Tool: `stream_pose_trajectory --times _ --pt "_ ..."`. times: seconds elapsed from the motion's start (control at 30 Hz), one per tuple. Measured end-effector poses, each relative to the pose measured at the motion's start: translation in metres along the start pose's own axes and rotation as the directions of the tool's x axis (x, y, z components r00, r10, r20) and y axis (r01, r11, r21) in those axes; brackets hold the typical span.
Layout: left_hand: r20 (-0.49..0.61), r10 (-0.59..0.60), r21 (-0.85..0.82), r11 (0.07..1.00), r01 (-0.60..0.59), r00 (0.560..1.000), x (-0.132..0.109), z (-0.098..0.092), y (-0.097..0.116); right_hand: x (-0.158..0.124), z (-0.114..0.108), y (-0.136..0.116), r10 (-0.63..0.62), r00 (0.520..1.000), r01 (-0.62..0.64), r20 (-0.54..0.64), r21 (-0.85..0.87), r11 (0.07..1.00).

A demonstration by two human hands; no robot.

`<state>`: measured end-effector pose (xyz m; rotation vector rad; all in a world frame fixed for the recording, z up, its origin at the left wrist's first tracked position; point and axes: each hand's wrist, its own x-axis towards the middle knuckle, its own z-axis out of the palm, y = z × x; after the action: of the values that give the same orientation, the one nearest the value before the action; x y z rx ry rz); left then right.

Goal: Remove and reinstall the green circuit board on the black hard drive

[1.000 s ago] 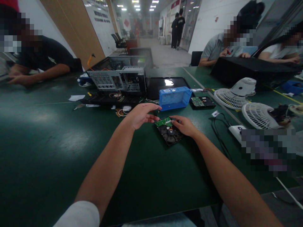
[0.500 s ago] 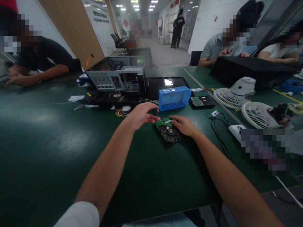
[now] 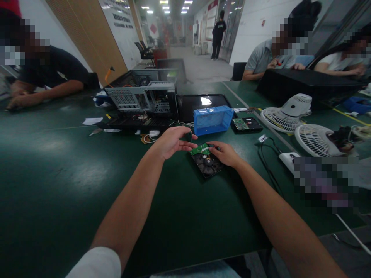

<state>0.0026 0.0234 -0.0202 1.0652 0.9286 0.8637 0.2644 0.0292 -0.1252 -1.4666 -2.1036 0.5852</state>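
Hard disk drive (image 3: 206, 165) lies on the tabletop (image 3: 63, 193), circuit board (image 3: 199, 150) upward. Right hand (image 3: 226, 153) holds its far right edge; left hand (image 3: 173, 141) pinches a dark handle (image 3: 189, 136), probably a screwdriver's, above the far left corner. Judged dense and stiff; best gripped by its sides, sparing the fragile board.

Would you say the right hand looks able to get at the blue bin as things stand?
Probably yes: the blue bin sits just beyond the right hand and nothing visible blocks the way, though that hand touches the nearer hard drive.
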Motion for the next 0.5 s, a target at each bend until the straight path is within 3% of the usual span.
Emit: stream_pose_trajectory --times 0.5 --pt "-0.055 0.065 0.108 0.992 -0.059 0.996 0.0048 -0.0059 -0.0035 0.001 0.0027 0.0038 -0.013 1.0 0.013 -0.01 0.014 1.0"
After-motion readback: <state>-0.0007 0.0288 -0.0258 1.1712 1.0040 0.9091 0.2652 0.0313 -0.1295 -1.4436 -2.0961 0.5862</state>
